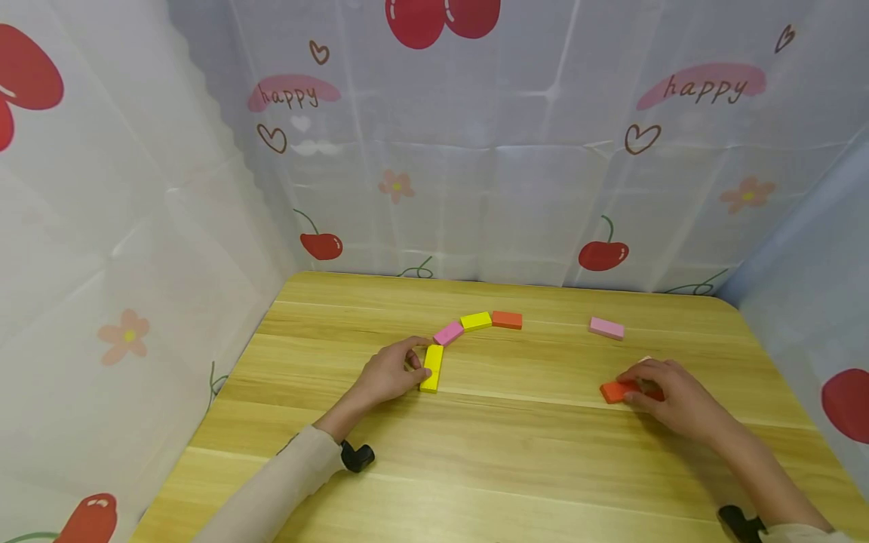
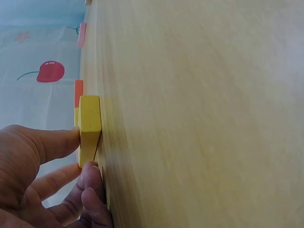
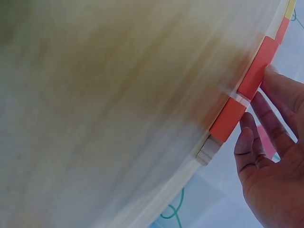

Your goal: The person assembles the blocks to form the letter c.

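At the near end of a curved row, a yellow block [image 1: 431,369] lies flat on the table. My left hand [image 1: 394,371] holds it, thumb on its near part and index finger by its far end. Beyond it the row runs on with a pink block [image 1: 449,333], a second yellow block [image 1: 476,321] and an orange block [image 1: 507,320]. On the right side, my right hand [image 1: 679,396] grips a red-orange block [image 3: 258,69] between thumb and fingers. Behind this block, another red-orange block [image 3: 228,119] shows in the right wrist view, mostly covered by the hand in the head view.
A pink block [image 1: 606,328] lies alone beyond my right hand. A whitish block [image 3: 207,150] sits past the red-orange ones. The wooden table [image 1: 516,452] is bordered by printed curtains [image 1: 475,211] at the back and both sides.
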`<control>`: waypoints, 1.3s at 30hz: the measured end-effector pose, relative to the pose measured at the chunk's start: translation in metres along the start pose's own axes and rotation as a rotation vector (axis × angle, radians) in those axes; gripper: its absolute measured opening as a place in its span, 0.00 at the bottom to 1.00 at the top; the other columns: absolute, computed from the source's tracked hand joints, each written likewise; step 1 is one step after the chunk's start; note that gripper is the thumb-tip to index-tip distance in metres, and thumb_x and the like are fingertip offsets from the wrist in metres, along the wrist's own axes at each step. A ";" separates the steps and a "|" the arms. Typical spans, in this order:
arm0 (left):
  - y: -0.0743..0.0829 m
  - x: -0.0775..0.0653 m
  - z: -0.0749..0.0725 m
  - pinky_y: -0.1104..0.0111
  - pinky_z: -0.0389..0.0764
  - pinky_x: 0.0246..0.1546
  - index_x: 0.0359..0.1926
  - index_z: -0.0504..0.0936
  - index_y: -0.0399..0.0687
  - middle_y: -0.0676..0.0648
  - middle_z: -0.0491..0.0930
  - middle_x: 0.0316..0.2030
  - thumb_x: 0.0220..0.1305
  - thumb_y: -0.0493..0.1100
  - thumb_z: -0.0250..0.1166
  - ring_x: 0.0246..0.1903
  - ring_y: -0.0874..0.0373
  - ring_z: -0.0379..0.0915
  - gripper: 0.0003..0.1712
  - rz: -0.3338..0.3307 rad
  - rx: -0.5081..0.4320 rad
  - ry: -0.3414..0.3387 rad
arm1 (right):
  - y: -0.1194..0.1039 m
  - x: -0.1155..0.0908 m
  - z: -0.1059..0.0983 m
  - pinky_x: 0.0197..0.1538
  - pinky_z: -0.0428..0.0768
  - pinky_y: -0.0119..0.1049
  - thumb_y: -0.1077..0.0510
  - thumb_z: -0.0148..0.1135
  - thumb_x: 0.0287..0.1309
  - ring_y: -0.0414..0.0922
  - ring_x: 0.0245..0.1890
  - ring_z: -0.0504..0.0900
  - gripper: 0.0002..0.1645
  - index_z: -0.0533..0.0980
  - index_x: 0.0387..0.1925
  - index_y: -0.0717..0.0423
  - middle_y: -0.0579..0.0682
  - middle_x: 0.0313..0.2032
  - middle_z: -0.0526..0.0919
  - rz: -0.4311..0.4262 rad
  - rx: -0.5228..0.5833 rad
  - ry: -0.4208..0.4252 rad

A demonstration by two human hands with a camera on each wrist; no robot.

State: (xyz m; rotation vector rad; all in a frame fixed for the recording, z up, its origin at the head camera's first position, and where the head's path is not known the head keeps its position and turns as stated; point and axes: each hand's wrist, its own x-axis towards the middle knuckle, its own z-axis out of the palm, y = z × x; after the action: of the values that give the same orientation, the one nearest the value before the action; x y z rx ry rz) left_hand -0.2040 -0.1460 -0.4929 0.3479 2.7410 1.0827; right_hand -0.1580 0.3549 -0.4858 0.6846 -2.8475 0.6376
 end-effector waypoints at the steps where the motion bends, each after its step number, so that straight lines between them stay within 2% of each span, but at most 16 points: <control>1: 0.000 0.000 0.000 0.66 0.69 0.29 0.73 0.78 0.56 0.52 0.82 0.37 0.69 0.47 0.75 0.28 0.57 0.72 0.33 0.001 -0.001 0.000 | 0.000 0.000 0.001 0.42 0.74 0.35 0.57 0.80 0.59 0.37 0.39 0.73 0.16 0.88 0.48 0.44 0.37 0.42 0.87 0.001 0.005 -0.001; 7: -0.001 0.001 0.000 0.66 0.69 0.28 0.73 0.78 0.57 0.52 0.82 0.37 0.69 0.47 0.75 0.27 0.57 0.72 0.33 0.003 0.004 -0.001 | -0.002 0.000 0.005 0.41 0.82 0.33 0.57 0.81 0.58 0.36 0.40 0.77 0.16 0.88 0.47 0.44 0.37 0.41 0.87 -0.001 0.051 -0.003; 15: -0.003 0.002 0.001 0.65 0.70 0.28 0.72 0.78 0.57 0.52 0.82 0.37 0.69 0.47 0.75 0.27 0.57 0.73 0.32 0.001 0.008 -0.002 | -0.014 0.002 0.010 0.40 0.79 0.33 0.55 0.81 0.58 0.35 0.39 0.77 0.13 0.88 0.45 0.43 0.38 0.41 0.88 0.011 0.051 -0.002; 23: -0.002 0.001 0.000 0.65 0.69 0.29 0.73 0.78 0.58 0.53 0.82 0.37 0.69 0.47 0.75 0.28 0.56 0.73 0.33 -0.007 0.008 -0.001 | -0.027 0.008 0.010 0.43 0.81 0.34 0.54 0.79 0.62 0.33 0.39 0.79 0.10 0.87 0.45 0.44 0.38 0.42 0.89 0.040 0.070 -0.073; 32: -0.001 0.002 0.001 0.65 0.70 0.29 0.73 0.78 0.58 0.53 0.82 0.37 0.69 0.48 0.75 0.28 0.56 0.73 0.33 -0.014 0.005 0.002 | -0.040 0.013 0.010 0.42 0.80 0.33 0.55 0.77 0.65 0.30 0.37 0.78 0.07 0.86 0.42 0.42 0.37 0.39 0.87 0.059 0.154 -0.141; 39: -0.003 0.002 0.001 0.65 0.70 0.29 0.72 0.78 0.57 0.53 0.82 0.37 0.69 0.47 0.75 0.28 0.57 0.73 0.32 -0.005 0.008 0.000 | -0.050 0.017 0.013 0.40 0.79 0.33 0.54 0.78 0.62 0.31 0.35 0.79 0.08 0.85 0.38 0.38 0.33 0.36 0.87 0.061 0.109 -0.147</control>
State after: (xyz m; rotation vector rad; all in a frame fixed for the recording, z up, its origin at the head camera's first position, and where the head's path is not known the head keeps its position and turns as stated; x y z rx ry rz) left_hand -0.2061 -0.1466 -0.4958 0.3414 2.7457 1.0709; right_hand -0.1509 0.3025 -0.4748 0.6912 -2.9972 0.7880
